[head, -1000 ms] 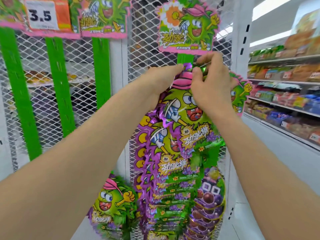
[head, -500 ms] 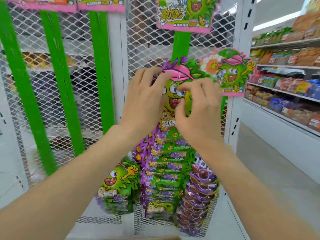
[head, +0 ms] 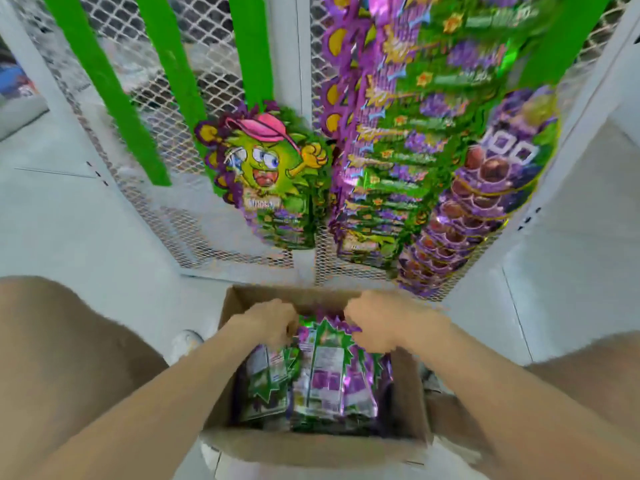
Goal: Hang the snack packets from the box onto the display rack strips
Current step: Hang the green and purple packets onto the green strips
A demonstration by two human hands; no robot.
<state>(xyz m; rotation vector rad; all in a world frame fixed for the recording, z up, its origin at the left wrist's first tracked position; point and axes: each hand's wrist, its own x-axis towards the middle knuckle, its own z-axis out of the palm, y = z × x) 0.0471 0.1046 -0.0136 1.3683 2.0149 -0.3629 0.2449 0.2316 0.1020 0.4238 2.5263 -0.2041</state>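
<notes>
An open cardboard box (head: 311,446) stands on the floor below me, holding several green-and-purple snack packets (head: 270,389) on edge. My left hand (head: 266,327) and my right hand (head: 375,322) are both down in the box. Their fingers are curled on the top corners of one snack packet (head: 327,362) that stands higher than the others; the view is blurred. On the rack above, a bunch of hung packets (head: 273,174) with a green cartoon face fills the bottom of one green strip (head: 251,46). A long row of packets (head: 408,143) hangs to its right.
Two bare green strips (head: 104,81) hang on the white mesh rack (head: 166,140) at the left. Purple packets (head: 485,206) hang at the far right. My legs (head: 69,358) flank the box on the white floor (head: 86,230).
Both hands left the packet hung on the strip and dropped into the box. My view swung down from the rack's upper part to the box and floor.
</notes>
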